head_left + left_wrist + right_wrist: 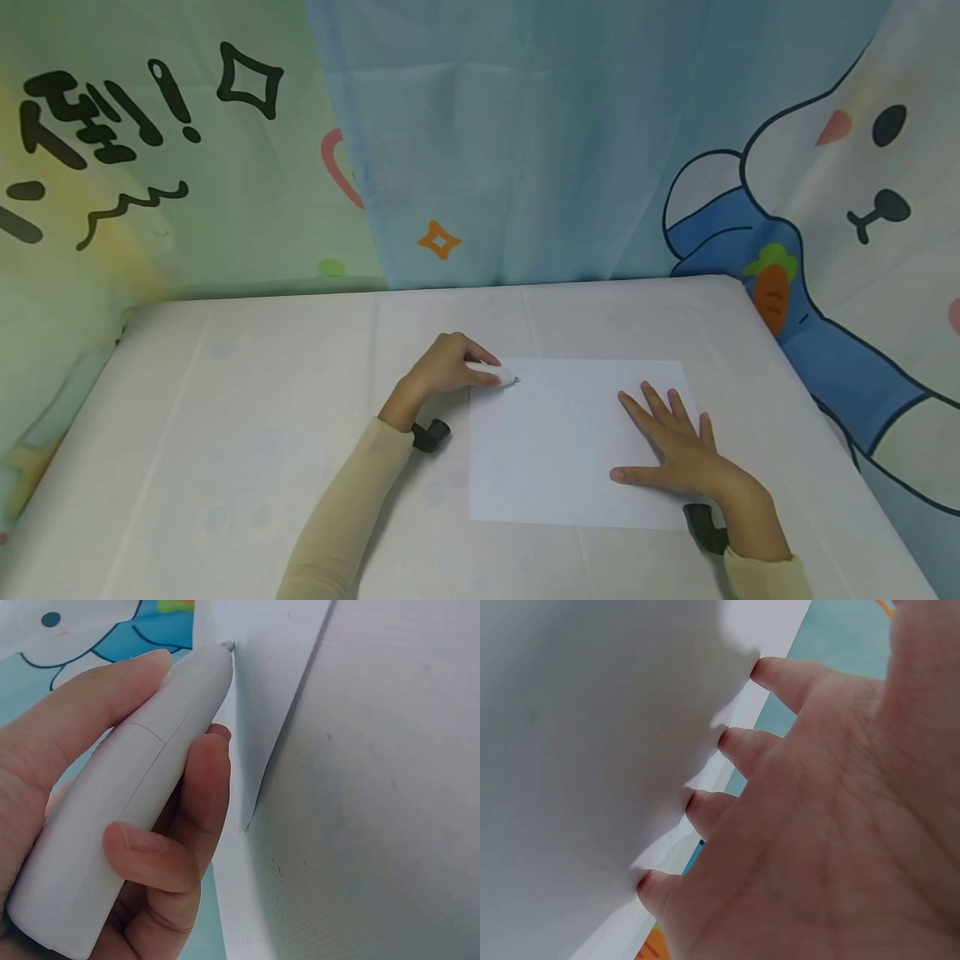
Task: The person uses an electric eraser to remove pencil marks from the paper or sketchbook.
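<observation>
My left hand [450, 363] grips a thick white pen [492, 372] that tapers to a small grey metal tip. The tip is at the upper left part of a white sheet of paper [570, 442], touching or just over it. In the left wrist view, the thumb and fingers wrap the pen's smooth body [127, 795], which has fine seam lines. My right hand [678, 450] lies at the right side of the sheet with fingers spread. In the right wrist view, its fingertips [739, 746] press on the paper, the palm raised above it.
A white cloth-covered table [247, 467] carries the sheet. Behind it hangs a printed curtain [525, 167] with a cartoon animal and a carrot at the right. Black straps with dark camera mounts [431, 435] sit on both wrists.
</observation>
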The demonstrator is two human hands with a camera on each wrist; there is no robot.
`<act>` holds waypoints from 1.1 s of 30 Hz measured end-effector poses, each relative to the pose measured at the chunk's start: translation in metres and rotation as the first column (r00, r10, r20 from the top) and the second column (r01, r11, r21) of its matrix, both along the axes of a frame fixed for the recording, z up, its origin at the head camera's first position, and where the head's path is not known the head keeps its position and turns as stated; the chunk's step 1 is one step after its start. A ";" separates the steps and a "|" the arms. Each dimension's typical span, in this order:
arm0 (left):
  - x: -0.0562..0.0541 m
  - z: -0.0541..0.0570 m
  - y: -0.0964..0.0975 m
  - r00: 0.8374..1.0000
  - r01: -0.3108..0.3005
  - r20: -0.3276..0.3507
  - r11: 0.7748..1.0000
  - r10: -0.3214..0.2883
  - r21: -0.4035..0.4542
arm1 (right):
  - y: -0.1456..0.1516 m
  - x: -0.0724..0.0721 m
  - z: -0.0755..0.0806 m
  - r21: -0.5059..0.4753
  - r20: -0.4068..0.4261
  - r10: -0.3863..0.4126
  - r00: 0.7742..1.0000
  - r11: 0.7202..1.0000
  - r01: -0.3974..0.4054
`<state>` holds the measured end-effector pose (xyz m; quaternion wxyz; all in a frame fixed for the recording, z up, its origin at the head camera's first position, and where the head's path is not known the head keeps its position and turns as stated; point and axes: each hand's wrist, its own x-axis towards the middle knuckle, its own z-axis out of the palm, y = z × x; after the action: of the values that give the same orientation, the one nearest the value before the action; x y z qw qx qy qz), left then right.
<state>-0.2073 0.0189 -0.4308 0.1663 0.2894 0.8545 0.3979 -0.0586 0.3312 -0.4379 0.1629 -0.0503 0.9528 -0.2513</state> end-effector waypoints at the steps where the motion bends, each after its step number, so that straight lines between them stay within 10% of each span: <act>1: 0.000 0.000 0.000 1.000 -0.001 0.000 1.000 0.001 0.002 | 0.000 0.000 0.000 0.000 0.000 -0.001 1.000 1.000 0.001; 33: 0.000 -0.002 0.002 0.999 -0.045 -0.022 0.999 0.045 0.007 | -0.001 0.000 0.001 -0.005 0.009 0.001 1.000 1.000 -0.001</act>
<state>-0.2072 0.0206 -0.4329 0.1468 0.2750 0.8614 0.4011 -0.0582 0.3297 -0.4368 0.1671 -0.0500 0.9515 -0.2536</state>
